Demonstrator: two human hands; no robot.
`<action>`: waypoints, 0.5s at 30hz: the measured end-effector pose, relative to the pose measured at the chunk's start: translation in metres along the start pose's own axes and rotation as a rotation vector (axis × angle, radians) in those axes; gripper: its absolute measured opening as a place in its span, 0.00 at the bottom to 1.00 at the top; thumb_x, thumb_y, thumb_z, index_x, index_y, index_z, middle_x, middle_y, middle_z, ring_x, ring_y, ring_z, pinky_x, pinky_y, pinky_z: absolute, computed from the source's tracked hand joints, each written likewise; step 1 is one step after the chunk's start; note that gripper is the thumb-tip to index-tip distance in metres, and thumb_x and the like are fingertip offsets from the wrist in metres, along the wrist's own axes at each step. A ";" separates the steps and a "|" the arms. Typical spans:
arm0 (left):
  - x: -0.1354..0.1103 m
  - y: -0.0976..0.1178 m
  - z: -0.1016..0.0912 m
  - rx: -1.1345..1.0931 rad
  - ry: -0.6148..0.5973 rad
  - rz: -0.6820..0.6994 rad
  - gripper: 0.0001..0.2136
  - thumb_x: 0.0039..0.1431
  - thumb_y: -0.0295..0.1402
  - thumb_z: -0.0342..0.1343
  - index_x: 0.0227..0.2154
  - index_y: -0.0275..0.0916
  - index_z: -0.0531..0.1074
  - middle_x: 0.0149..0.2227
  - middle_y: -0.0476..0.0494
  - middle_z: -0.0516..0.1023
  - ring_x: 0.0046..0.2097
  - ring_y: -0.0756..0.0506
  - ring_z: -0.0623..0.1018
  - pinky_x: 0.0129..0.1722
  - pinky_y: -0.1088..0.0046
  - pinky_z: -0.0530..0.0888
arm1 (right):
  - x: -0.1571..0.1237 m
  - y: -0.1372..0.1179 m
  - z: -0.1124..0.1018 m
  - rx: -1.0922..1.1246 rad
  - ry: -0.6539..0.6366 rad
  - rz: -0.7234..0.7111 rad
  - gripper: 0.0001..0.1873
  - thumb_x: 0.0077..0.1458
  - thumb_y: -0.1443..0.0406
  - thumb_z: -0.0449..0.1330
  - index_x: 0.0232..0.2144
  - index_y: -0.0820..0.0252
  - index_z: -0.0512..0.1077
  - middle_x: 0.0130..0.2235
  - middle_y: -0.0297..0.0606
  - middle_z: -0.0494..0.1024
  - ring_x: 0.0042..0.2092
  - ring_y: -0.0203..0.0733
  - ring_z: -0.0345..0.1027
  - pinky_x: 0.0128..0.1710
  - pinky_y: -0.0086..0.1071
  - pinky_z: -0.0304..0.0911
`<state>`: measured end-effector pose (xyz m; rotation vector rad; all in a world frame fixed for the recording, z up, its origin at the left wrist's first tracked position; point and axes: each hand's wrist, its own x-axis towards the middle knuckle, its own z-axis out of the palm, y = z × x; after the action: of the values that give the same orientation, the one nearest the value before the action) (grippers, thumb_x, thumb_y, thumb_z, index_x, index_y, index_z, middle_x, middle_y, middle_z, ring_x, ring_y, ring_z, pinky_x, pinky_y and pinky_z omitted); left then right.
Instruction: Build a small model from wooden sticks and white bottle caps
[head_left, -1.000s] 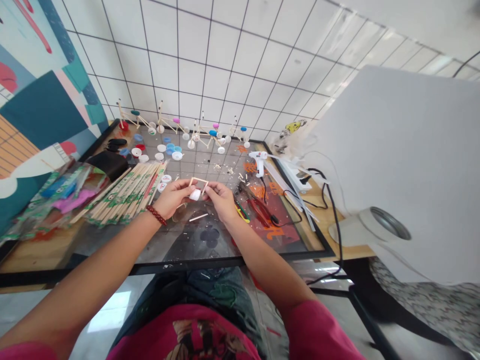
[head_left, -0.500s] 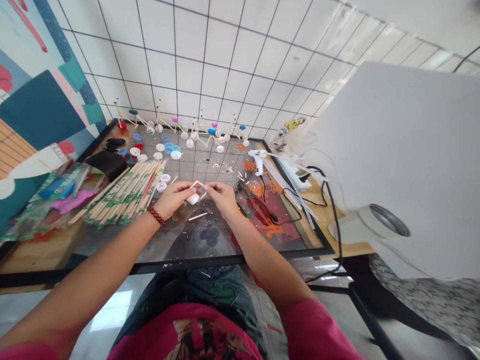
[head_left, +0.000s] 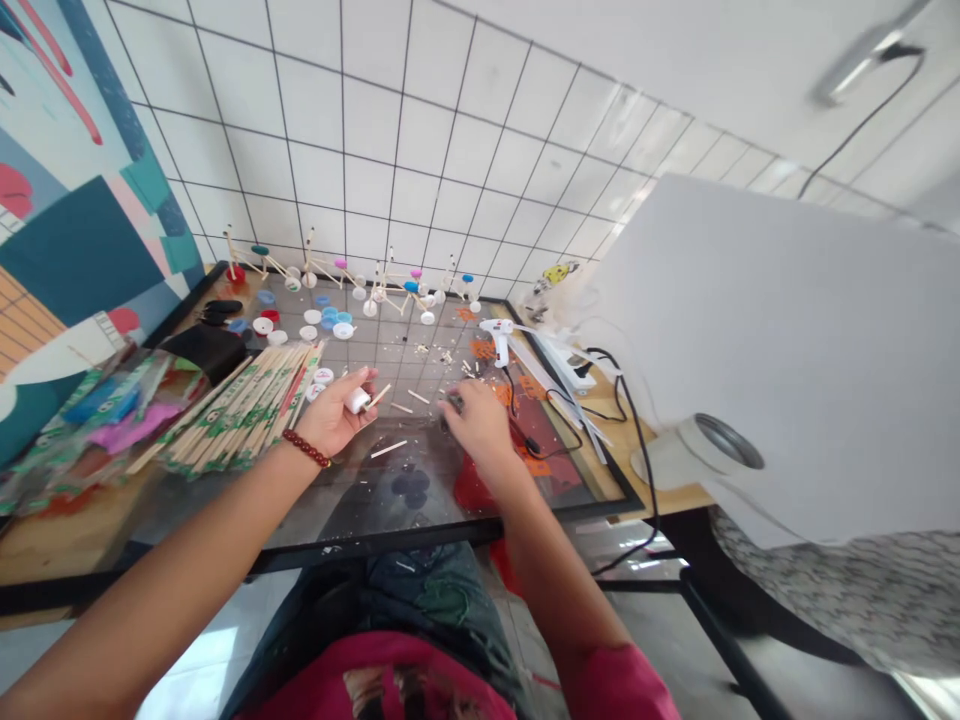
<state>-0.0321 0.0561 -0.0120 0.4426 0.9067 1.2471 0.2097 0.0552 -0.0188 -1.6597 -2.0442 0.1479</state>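
My left hand point(head_left: 335, 415) is closed on a white bottle cap point(head_left: 358, 400) with thin wooden sticks point(head_left: 379, 395) glued to it, held just above the glass table point(head_left: 360, 490). My right hand point(head_left: 475, 420) rests lower on the table to the right, back up, over the pliers and cutters; its fingers are blurred and mostly hidden. A loose stick point(head_left: 388, 449) lies on the glass between both hands. A white glue gun point(head_left: 498, 335) stands beyond my right hand.
Packs of wrapped chopsticks point(head_left: 244, 405) lie at the left beside coloured bags point(head_left: 97, 410). Loose bottle caps point(head_left: 315, 318) and several finished stick-and-cap models point(head_left: 390, 282) stand along the tiled wall. Black cables point(head_left: 622, 395) and a large white board point(head_left: 787, 340) fill the right.
My right hand let go of the stick frame and dropped to the right onto the tools. The left hand kept the cap piece and shifted slightly left. The view tilted.
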 end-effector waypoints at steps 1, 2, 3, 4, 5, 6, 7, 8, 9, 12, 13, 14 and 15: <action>0.000 -0.001 0.000 -0.002 -0.004 0.017 0.07 0.52 0.27 0.70 0.34 0.37 0.80 0.27 0.49 0.77 0.28 0.51 0.77 0.25 0.78 0.75 | -0.005 0.012 -0.012 -0.109 0.000 0.044 0.07 0.63 0.63 0.63 0.41 0.60 0.78 0.47 0.48 0.80 0.51 0.52 0.72 0.53 0.39 0.63; 0.001 -0.001 0.000 0.003 -0.013 0.039 0.10 0.49 0.24 0.70 0.35 0.37 0.80 0.27 0.50 0.78 0.28 0.52 0.77 0.25 0.79 0.75 | -0.011 0.025 -0.024 -0.207 -0.022 0.099 0.09 0.62 0.61 0.64 0.41 0.61 0.77 0.46 0.49 0.80 0.51 0.53 0.72 0.52 0.39 0.63; 0.001 -0.003 0.001 0.010 -0.022 0.062 0.13 0.46 0.21 0.70 0.36 0.37 0.79 0.28 0.50 0.78 0.28 0.52 0.78 0.26 0.79 0.76 | -0.016 0.037 -0.034 -0.283 -0.075 0.144 0.11 0.61 0.60 0.65 0.41 0.62 0.77 0.46 0.51 0.79 0.51 0.54 0.72 0.51 0.39 0.63; 0.001 -0.004 0.001 0.016 -0.031 0.084 0.15 0.45 0.18 0.69 0.36 0.37 0.79 0.29 0.50 0.79 0.29 0.52 0.78 0.27 0.79 0.77 | -0.020 0.048 -0.042 -0.332 -0.138 0.182 0.12 0.60 0.59 0.66 0.40 0.63 0.77 0.45 0.50 0.79 0.50 0.53 0.73 0.49 0.38 0.63; 0.001 -0.005 0.001 0.018 -0.043 0.103 0.16 0.43 0.17 0.68 0.37 0.36 0.79 0.30 0.50 0.79 0.30 0.52 0.79 0.29 0.78 0.78 | -0.023 0.057 -0.047 -0.357 -0.200 0.214 0.12 0.60 0.59 0.67 0.40 0.63 0.77 0.44 0.49 0.79 0.49 0.52 0.73 0.48 0.36 0.63; 0.000 -0.005 0.002 0.019 -0.060 0.117 0.17 0.43 0.16 0.67 0.38 0.36 0.79 0.30 0.49 0.80 0.31 0.51 0.80 0.31 0.77 0.79 | -0.026 0.064 -0.051 -0.358 -0.250 0.221 0.12 0.61 0.58 0.65 0.39 0.62 0.78 0.44 0.48 0.79 0.48 0.50 0.74 0.47 0.35 0.62; 0.000 -0.006 0.003 0.019 -0.083 0.124 0.17 0.43 0.16 0.67 0.38 0.36 0.79 0.31 0.48 0.81 0.32 0.50 0.82 0.33 0.76 0.80 | -0.027 0.067 -0.052 -0.354 -0.286 0.214 0.12 0.62 0.58 0.64 0.39 0.61 0.78 0.44 0.47 0.79 0.47 0.48 0.74 0.46 0.34 0.62; -0.002 -0.005 0.003 0.020 -0.109 0.125 0.17 0.43 0.16 0.67 0.38 0.36 0.79 0.32 0.47 0.82 0.34 0.48 0.83 0.35 0.74 0.81 | -0.027 0.069 -0.052 -0.357 -0.311 0.195 0.11 0.63 0.58 0.63 0.39 0.61 0.78 0.44 0.46 0.78 0.46 0.46 0.75 0.45 0.33 0.62; -0.003 -0.005 0.004 0.021 -0.133 0.123 0.17 0.43 0.16 0.67 0.38 0.36 0.78 0.33 0.45 0.83 0.36 0.47 0.84 0.38 0.73 0.82 | -0.026 0.068 -0.051 -0.367 -0.330 0.175 0.11 0.63 0.59 0.63 0.38 0.60 0.79 0.44 0.45 0.78 0.45 0.45 0.75 0.45 0.32 0.62; -0.007 -0.001 0.004 0.006 -0.157 0.115 0.19 0.45 0.16 0.68 0.41 0.37 0.78 0.37 0.41 0.85 0.39 0.45 0.85 0.40 0.72 0.83 | -0.021 0.059 -0.046 -0.434 -0.355 0.142 0.10 0.62 0.61 0.61 0.36 0.61 0.80 0.43 0.48 0.78 0.42 0.45 0.75 0.43 0.32 0.62; -0.008 0.001 0.004 -0.012 -0.147 0.109 0.18 0.45 0.16 0.68 0.40 0.37 0.78 0.38 0.41 0.85 0.39 0.46 0.85 0.38 0.74 0.82 | -0.019 0.056 -0.045 -0.450 -0.345 0.145 0.10 0.62 0.62 0.61 0.36 0.62 0.80 0.43 0.49 0.79 0.41 0.46 0.75 0.42 0.33 0.62; -0.008 0.002 0.004 -0.036 -0.134 0.097 0.17 0.46 0.15 0.68 0.38 0.36 0.78 0.38 0.41 0.85 0.38 0.47 0.85 0.36 0.76 0.82 | -0.017 0.054 -0.045 -0.455 -0.321 0.149 0.11 0.62 0.62 0.60 0.36 0.62 0.80 0.42 0.50 0.79 0.40 0.46 0.75 0.41 0.33 0.62; -0.008 0.004 0.004 -0.061 -0.116 0.080 0.14 0.47 0.14 0.67 0.35 0.36 0.78 0.36 0.41 0.85 0.36 0.48 0.84 0.34 0.79 0.80 | -0.015 0.053 -0.045 -0.437 -0.281 0.150 0.12 0.62 0.62 0.58 0.36 0.62 0.80 0.41 0.49 0.79 0.39 0.46 0.75 0.40 0.33 0.62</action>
<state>-0.0316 0.0500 -0.0043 0.5015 0.7575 1.3044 0.2784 0.0445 -0.0042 -2.1648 -2.2747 -0.0211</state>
